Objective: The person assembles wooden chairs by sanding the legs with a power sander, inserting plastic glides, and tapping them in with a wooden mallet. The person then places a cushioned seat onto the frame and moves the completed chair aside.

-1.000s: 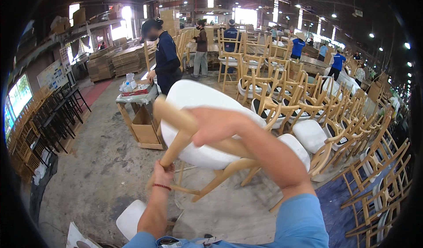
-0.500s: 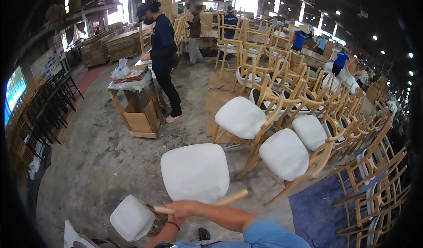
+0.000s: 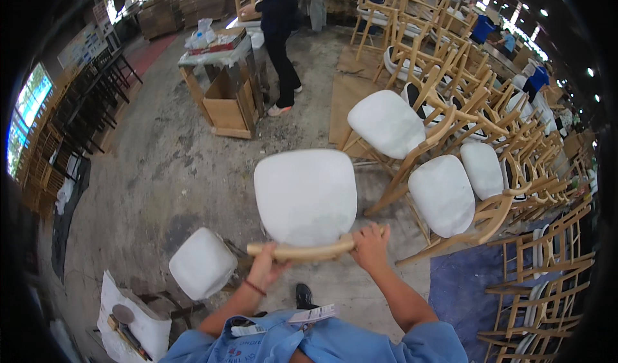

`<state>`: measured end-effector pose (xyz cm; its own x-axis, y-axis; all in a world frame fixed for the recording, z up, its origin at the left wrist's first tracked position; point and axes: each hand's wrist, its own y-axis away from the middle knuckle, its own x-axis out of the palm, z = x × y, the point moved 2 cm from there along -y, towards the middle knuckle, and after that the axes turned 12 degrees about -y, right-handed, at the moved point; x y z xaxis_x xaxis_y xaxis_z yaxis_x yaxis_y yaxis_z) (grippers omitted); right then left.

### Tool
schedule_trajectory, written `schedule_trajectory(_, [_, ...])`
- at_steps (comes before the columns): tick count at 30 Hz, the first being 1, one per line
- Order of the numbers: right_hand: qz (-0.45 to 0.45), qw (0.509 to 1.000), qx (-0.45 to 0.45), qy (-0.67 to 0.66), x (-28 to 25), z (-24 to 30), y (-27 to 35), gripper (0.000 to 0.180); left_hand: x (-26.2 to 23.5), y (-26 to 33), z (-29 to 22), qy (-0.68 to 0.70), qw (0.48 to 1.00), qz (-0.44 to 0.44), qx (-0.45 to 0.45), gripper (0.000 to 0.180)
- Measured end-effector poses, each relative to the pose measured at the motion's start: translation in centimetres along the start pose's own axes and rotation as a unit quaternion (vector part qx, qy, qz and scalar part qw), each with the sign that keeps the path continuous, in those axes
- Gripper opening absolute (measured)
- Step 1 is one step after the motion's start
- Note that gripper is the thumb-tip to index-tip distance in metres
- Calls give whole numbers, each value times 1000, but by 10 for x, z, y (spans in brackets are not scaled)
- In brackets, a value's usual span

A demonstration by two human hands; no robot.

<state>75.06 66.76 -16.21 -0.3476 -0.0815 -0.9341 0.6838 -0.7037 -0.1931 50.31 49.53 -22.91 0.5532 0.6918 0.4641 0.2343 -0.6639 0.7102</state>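
Right before me stands a wooden chair with a padded white seat (image 3: 306, 195). Its curved light-wood top rail (image 3: 312, 253) runs along the near side of the seat. My left hand (image 3: 264, 267), with a beaded bracelet at the wrist, holds the rail near its left end. At the other end, the fingers of my right hand (image 3: 371, 247) are wrapped round the rail. The chair's legs are mostly hidden under the seat. To the left sits a smaller white seat (image 3: 203, 263), touched by neither hand.
More white-seated chairs (image 3: 442, 195) crowd the right, beside stacked chairs (image 3: 547, 279) on a blue mat (image 3: 458, 298). A wooden work stand (image 3: 225, 105) and a co-worker (image 3: 280, 34) are ahead. Brushes (image 3: 129, 337) lie on a white sheet at lower left.
My right hand has moved right, from close to my left hand to the rail's right end. The view has tilted downward, and the rail now lies nearly level across the seat.
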Motion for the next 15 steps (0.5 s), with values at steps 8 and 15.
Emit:
schedule_trajectory(8, [22, 998, 62, 21, 12, -14, -143, 43, 81, -107, -148, -90, 991, -91, 29, 57])
schedule_trajectory(15, [-66, 997, -31, 31, 16, -3, -140, 62, 29, -64, -106, -276, 949, -12, 152, 58])
